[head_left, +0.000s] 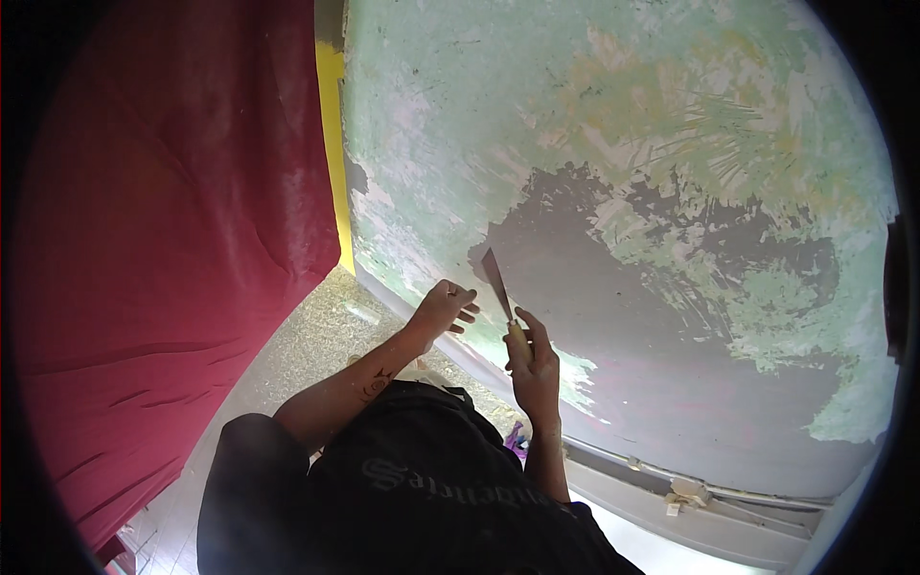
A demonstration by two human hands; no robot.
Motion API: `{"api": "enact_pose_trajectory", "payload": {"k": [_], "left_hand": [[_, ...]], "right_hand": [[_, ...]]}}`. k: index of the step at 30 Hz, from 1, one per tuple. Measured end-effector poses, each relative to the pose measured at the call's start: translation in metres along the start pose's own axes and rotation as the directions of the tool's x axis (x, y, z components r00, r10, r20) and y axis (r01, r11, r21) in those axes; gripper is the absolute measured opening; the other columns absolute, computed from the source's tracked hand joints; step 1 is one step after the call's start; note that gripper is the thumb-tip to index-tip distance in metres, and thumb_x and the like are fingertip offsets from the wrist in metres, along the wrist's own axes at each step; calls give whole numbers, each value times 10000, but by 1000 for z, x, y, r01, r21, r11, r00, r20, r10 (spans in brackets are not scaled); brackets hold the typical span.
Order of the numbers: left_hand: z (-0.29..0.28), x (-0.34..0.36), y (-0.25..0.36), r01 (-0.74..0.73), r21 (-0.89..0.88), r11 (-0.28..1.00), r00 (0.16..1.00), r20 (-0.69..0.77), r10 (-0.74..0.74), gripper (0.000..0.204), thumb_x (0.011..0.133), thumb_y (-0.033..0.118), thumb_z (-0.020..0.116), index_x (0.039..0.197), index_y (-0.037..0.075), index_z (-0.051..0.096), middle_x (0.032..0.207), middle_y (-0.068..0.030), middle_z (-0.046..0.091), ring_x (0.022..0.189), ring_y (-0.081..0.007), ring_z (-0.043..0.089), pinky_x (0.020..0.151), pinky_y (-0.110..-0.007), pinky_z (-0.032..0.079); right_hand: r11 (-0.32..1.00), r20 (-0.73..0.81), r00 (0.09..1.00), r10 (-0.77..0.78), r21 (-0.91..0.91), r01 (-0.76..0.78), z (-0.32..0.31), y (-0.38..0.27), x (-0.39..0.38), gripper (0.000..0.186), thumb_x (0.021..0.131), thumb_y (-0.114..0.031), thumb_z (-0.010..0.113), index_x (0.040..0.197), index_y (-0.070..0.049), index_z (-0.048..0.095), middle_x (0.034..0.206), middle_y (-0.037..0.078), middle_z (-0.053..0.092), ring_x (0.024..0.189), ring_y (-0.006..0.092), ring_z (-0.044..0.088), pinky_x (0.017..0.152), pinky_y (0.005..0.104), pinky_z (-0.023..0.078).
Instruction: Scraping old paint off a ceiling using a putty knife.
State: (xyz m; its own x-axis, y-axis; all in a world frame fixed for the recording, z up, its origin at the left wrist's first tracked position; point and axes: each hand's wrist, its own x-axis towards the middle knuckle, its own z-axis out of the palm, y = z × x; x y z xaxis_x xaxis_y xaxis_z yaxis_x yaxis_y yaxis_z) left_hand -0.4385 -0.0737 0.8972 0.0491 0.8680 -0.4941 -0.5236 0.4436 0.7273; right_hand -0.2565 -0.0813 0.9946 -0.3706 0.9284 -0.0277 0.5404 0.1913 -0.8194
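A scraper [499, 285] with a thin, tapering metal blade and a pale yellowish handle is in my right hand [537, 376]. My fingers wrap round the handle, and the blade points up and away from me, its tip near the edge of a bare grey patch on the wall [561, 259]. To the left of the blade is my left hand [447, 310], its fingers loosely bent and apart, with nothing visible in them. Around the grey patch, the wall carries scratched, flaking green paint [450, 105] with whitish and yellow areas.
A dark red sheet [182, 230] hangs along the left side, beside a yellow strip [334, 153]. Speckled flooring [321, 321] with pale bits lies below the wall. At lower right, a pipe [613, 458] with a pale fitting [687, 494] runs along the wall's base.
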Motion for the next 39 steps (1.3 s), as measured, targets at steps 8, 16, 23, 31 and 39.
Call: {"api": "enact_pose_trajectory", "payload": {"k": [8, 16, 23, 31, 39], "left_hand": [[17, -27, 3, -289, 338, 896, 948, 234, 218, 349, 1045, 341, 479, 1134, 28, 604, 967, -88, 635, 920, -191, 630, 684, -348, 555], [-56, -33, 33, -271, 459, 846, 963, 130, 238, 235, 1074, 208, 398, 1208, 52, 511, 671, -17, 470, 603, -94, 482, 566, -282, 421], [-81, -5, 71, -468, 750, 467, 822, 176, 541, 221, 964, 180, 602, 1087, 26, 504, 766, -119, 593, 654, -224, 577, 629, -377, 463], [-75, -4, 119, -280, 953, 118, 828, 178, 532, 227, 942, 235, 650, 1116, 90, 667, 841, -115, 725, 725, -252, 688, 638, -370, 505], [-74, 9, 133, -279, 957, -79, 764, 272, 585, 235, 947, 289, 651, 1106, 115, 665, 847, -142, 710, 765, -301, 694, 642, -395, 508]], "right_hand": [[956, 9, 975, -221, -198, 219, 44, -15, -6, 523, 948, -102, 610, 1398, 75, 410, 1324, 246, 520, 1138, 418, 591, 907, 422, 517], [920, -113, 921, -372, -178, 349, -24, -19, 20, 480, 856, -59, 727, 1314, -80, 584, 1106, 116, 631, 891, 248, 602, 803, 355, 512], [655, -176, 738, -651, -621, 430, -138, -65, 38, 386, 891, -63, 667, 1268, -143, 644, 1171, 146, 616, 1086, 322, 605, 917, 426, 512], [404, -150, 526, -837, -817, 411, -219, -84, 52, 381, 879, -68, 660, 1241, -189, 676, 1282, 86, 607, 1204, 278, 581, 981, 430, 510], [122, 278, 540, -795, -797, 591, -206, -51, 94, 558, 838, -192, 711, 1373, -237, 556, 1567, 48, 365, 1491, 242, 273, 1241, 479, 225]]}}
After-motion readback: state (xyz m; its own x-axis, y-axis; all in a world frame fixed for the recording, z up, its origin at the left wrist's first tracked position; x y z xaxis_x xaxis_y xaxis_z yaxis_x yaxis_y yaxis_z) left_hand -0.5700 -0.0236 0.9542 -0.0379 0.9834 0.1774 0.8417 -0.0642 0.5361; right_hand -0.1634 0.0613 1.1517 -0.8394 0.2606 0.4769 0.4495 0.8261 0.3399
